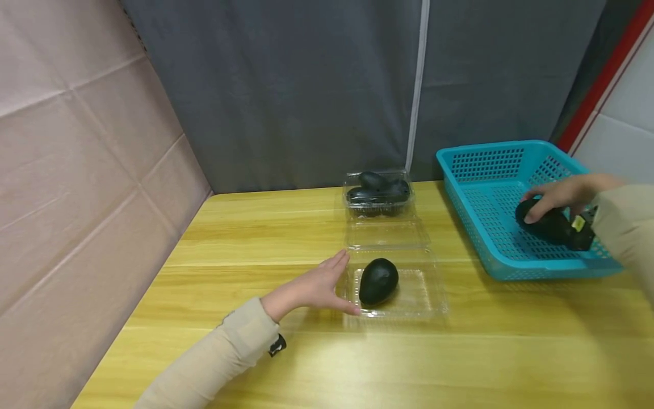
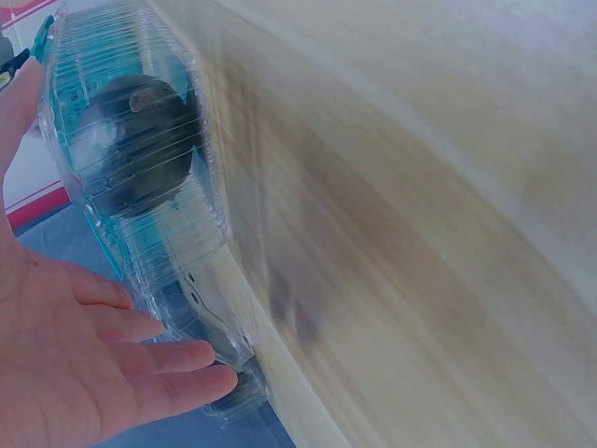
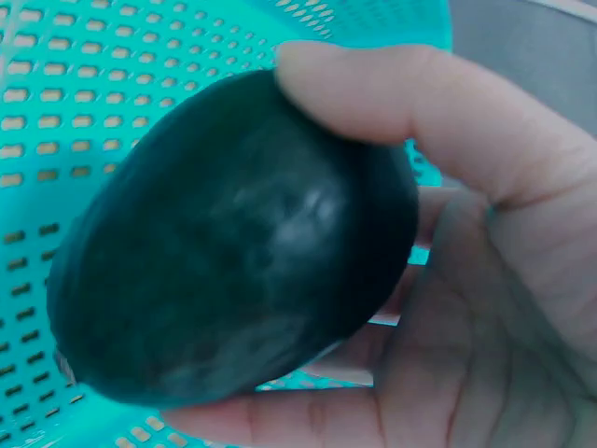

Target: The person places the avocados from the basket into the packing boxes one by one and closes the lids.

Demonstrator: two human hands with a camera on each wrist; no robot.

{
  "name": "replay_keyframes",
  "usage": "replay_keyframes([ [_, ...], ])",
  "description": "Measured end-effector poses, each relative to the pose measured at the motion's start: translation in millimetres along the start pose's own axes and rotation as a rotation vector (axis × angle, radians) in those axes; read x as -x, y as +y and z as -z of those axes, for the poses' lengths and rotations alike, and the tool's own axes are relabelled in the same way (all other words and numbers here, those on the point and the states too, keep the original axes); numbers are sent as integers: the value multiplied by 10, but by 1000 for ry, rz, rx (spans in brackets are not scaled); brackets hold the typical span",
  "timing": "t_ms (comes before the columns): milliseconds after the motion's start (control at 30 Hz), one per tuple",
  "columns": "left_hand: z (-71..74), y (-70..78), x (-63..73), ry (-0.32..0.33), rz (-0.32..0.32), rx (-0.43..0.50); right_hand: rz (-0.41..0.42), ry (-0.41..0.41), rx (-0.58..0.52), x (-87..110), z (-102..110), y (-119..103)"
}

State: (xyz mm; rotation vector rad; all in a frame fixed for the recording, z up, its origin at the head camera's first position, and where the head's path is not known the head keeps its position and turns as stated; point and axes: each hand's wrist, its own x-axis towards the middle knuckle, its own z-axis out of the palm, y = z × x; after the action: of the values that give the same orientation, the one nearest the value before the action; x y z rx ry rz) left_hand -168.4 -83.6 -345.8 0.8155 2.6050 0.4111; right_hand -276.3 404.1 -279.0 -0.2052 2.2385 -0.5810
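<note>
My right hand (image 1: pixel 564 194) grips a dark green avocado (image 3: pixel 233 252) over the blue basket (image 1: pixel 467 218), thumb on one side and fingers around the other. Toward the middle of the table, a clear plastic clamshell box (image 1: pixel 419 292) lies with its lid folded back. One dark avocado (image 1: pixel 378 281) sits in its left half. My left hand (image 1: pixel 324 284) is at the box's left edge, fingers straight and thumb spread apart, holding nothing. In the left wrist view, that palm (image 2: pixel 75 364) shows beside the clear wall, with the avocado (image 2: pixel 140 149) seen through it.
Behind the open box, a second clear box (image 1: pixel 378 196) with several dark avocados stands near the grey curtain (image 1: pixel 286 102). The basket fills the right side of the wooden table (image 1: pixel 245 244). A pinkish covered wall (image 1: pixel 92 170) borders the left.
</note>
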Motion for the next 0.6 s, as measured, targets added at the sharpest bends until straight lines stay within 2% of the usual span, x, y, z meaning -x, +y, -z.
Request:
replay_keyframes([
  [367, 1, -13, -8, -3, 3, 4, 91, 162, 17, 67, 25, -321],
  [600, 3, -1, -6, -4, 6, 8, 182, 169, -39, 130, 3, -450],
])
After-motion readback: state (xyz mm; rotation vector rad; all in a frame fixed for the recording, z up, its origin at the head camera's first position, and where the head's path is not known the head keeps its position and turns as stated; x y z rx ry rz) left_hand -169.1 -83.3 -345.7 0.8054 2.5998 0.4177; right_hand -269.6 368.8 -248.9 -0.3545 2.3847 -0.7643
